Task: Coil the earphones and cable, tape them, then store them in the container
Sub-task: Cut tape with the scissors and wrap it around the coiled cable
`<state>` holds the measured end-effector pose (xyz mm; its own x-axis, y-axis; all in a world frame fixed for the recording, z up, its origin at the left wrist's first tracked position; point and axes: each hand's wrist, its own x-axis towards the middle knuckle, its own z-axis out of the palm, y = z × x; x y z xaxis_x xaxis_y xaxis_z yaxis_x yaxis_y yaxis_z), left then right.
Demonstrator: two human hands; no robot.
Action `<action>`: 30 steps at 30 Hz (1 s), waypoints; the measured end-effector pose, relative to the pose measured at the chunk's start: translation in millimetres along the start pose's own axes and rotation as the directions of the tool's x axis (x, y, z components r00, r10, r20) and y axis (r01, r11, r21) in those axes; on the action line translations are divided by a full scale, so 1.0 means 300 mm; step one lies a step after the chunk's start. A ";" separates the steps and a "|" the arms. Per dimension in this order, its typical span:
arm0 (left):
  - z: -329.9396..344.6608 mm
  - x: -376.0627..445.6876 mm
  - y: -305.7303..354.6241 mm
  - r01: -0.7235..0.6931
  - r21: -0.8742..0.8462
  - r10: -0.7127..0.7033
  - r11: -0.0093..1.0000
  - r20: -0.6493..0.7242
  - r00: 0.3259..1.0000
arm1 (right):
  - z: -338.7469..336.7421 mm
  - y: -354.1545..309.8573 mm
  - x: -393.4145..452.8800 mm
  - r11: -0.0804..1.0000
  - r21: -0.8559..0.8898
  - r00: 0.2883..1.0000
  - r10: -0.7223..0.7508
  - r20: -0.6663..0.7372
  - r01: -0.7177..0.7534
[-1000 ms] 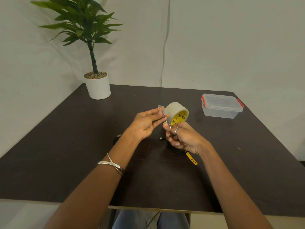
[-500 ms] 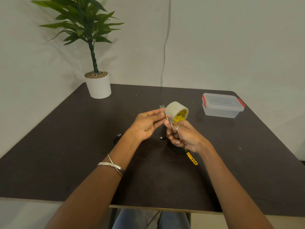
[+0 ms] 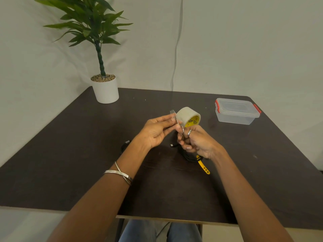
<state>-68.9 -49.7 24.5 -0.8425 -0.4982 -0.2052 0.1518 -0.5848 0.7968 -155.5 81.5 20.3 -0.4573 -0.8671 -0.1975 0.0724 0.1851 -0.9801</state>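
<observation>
Tape roll [image 3: 189,117] held up by right hand [image 3: 197,143]; left hand [image 3: 157,131] pinches its free end [image 3: 172,112] above the coiled cable [image 3: 187,155].

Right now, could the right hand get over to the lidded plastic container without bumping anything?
Probably yes: bare table lies between the right hand and the container, but that hand holds scissors beside the tape roll.
</observation>
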 end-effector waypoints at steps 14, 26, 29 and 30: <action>0.007 -0.003 0.017 -0.002 0.085 0.008 0.996 -0.075 0.997 | -0.009 0.011 0.008 1.000 0.007 1.000 -0.009 0.000 0.009; 0.007 -0.004 0.025 0.022 0.244 0.016 0.970 -0.154 0.988 | -0.012 0.009 0.013 0.999 -0.036 0.998 0.022 0.051 -0.020; 0.002 0.002 0.024 0.012 0.272 0.031 0.962 -0.153 0.988 | -0.011 0.007 0.015 0.999 -0.039 0.998 0.028 0.060 -0.025; 0.001 0.005 0.023 0.009 0.274 0.033 0.962 -0.147 0.989 | -0.011 0.005 0.019 0.999 -0.034 0.998 0.028 0.063 -0.026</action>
<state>-69.2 -54.2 29.9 -0.7519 -0.6058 -0.2601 -0.0033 -0.3911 0.9203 -161.1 78.3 17.8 -0.3982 -0.8890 -0.2262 0.0539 0.2235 -0.9732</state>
